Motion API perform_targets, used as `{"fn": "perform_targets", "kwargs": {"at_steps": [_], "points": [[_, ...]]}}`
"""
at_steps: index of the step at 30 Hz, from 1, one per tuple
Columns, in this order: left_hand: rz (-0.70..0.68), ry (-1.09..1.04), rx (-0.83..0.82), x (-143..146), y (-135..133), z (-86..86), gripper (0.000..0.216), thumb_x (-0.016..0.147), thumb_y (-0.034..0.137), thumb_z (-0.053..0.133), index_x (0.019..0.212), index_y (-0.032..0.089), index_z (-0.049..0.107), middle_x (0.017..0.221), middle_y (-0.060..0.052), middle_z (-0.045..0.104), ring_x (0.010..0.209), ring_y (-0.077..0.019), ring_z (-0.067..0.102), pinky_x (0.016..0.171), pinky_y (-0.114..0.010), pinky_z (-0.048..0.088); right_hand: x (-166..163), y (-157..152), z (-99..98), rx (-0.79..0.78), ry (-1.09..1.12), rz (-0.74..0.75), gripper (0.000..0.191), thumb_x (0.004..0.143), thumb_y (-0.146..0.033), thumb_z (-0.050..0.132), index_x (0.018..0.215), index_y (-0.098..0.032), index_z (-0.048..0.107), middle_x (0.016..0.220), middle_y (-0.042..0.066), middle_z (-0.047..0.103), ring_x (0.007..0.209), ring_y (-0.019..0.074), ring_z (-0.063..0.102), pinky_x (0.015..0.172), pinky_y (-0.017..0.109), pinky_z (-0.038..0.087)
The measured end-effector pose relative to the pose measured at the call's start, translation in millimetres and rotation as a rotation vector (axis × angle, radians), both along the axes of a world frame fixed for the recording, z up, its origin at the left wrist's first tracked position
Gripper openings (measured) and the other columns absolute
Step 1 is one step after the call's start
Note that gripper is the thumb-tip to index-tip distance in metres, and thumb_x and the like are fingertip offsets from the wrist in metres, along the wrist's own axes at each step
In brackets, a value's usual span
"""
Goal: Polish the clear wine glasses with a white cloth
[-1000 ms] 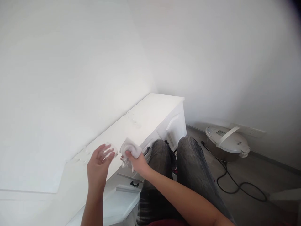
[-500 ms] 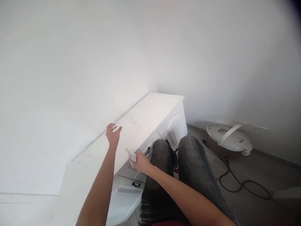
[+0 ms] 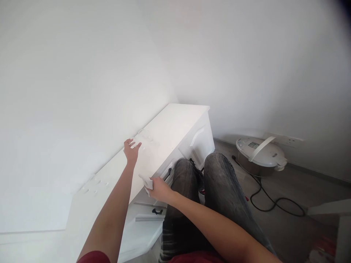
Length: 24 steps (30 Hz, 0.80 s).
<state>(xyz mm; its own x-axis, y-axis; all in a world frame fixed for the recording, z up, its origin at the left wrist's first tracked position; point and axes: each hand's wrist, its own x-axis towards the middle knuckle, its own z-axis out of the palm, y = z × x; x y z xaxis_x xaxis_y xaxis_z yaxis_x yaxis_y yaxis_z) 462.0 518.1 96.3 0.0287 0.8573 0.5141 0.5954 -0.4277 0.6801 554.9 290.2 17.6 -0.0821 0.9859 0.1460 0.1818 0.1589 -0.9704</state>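
My left hand (image 3: 131, 150) is over the back part of the white cabinet's top (image 3: 175, 124), near the wall. Its fingers are bent and the thumb stands apart; I make out nothing firmly held in it. Just beyond the fingertips are clear wet-looking patches (image 3: 146, 136). At the cabinet's front edge, my right hand (image 3: 160, 189) is closed on a white tissue (image 3: 147, 182), whose loose end sticks out to the left. More clear drops (image 3: 95, 185) lie on the top, left of my left forearm.
Black handles (image 3: 157, 212) stick out from the cabinet's front, close to my knees (image 3: 219, 171). On the floor at right stands a rice cooker (image 3: 260, 151) with a black cord (image 3: 274, 206). A wall socket (image 3: 292, 140) is behind it. White walls meet behind the cabinet.
The view has shifted slightly, so the cabinet and cooker sit further left and higher. My right hand, still with the tissue, appears a little further left. Both hands keep nearly the same pose.
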Motion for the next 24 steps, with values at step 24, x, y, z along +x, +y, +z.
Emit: {"fn": "perform_targets", "kwargs": {"at_steps": [24], "points": [[0.186, -0.186, -0.024, -27, -39, -18.0, 0.052, 0.094, 0.049, 0.072, 0.131, 0.019, 0.050, 0.141, -0.017, 0.056, 0.116, -0.0242, 0.069, 0.078, -0.032, 0.064, -2, 0, 0.7, -0.109, 0.308, -0.002, 0.029, 0.083, -0.043, 0.080, 0.090, -0.016, 0.071, 0.083, 0.005, 0.071, 0.080, 0.0224, 0.066, 0.070, 0.030, 0.048]]}}
